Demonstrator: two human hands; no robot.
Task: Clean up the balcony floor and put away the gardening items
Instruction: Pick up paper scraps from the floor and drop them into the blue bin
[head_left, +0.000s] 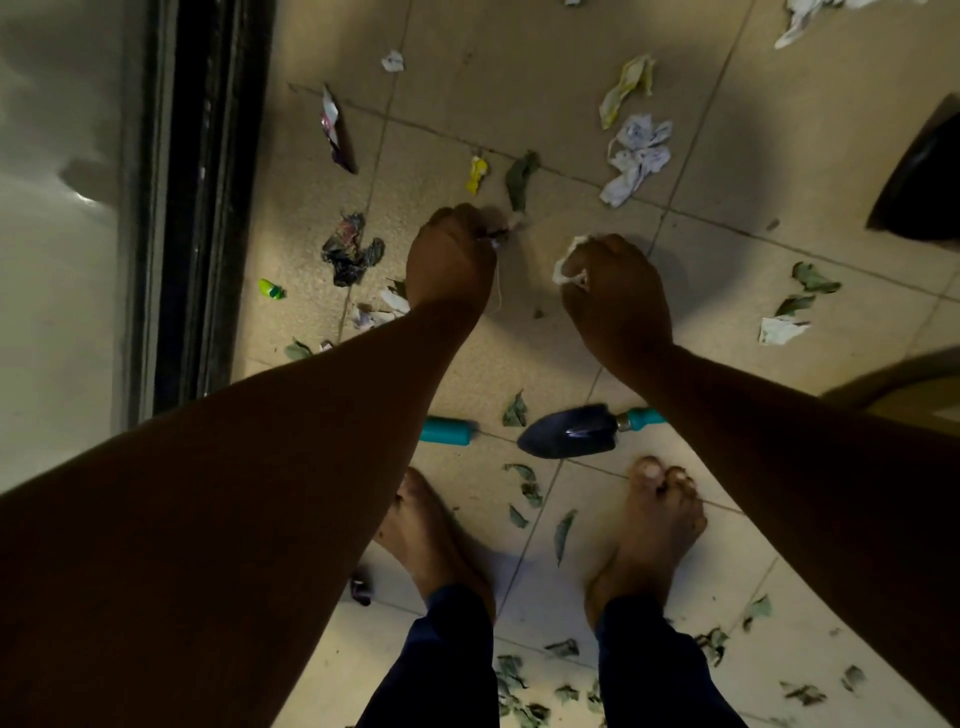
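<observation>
We see the left hand (451, 260) curled around a small scrap (unidentifiable) and the right hand (615, 296) gripping crumpled white paper (567, 260). The garden trowel (571, 432) lies on the tiled floor (571, 62) by the bare feet, amid leaves.

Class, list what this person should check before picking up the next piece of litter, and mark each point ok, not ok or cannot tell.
1. Right hand free: not ok, grips crumpled white paper.
2. Left hand free: not ok, fingers curled on a small scrap.
3. Trowel put away: not ok, lies by the bare feet.
4. Floor cleared: not ok, leaves and wrappers scattered.
5. Bin within reach: cannot tell.
</observation>
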